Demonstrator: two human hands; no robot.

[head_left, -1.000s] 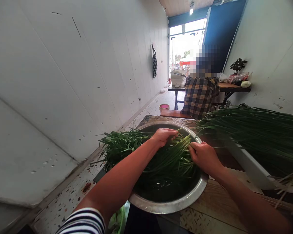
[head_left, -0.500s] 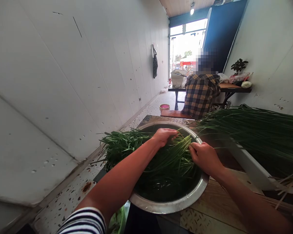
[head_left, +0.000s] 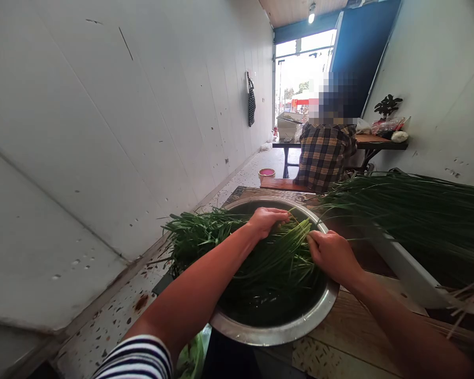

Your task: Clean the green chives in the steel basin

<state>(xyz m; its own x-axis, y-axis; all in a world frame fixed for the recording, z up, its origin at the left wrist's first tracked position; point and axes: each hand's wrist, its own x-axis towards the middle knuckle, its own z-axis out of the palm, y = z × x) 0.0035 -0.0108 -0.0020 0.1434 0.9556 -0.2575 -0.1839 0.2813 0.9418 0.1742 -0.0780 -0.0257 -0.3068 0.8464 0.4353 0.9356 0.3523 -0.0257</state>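
A wide metal basin (head_left: 276, 331) sits on a wooden table and holds a bunch of long green chives (head_left: 272, 263). My left hand (head_left: 266, 220) is closed round the chives at the far side of the basin. My right hand (head_left: 332, 255) grips the same bunch near its pale cut ends at the basin's right rim. The two hands are a short way apart, with the stalks stretched between them. More chive leaves (head_left: 193, 237) spill over the basin's left rim.
A big heap of chives (head_left: 414, 221) lies on a white tray (head_left: 403, 268) to the right. A person in a plaid shirt (head_left: 326, 155) sits on a bench (head_left: 282, 184) beyond, at a table (head_left: 375, 141). A white wall runs along the left.
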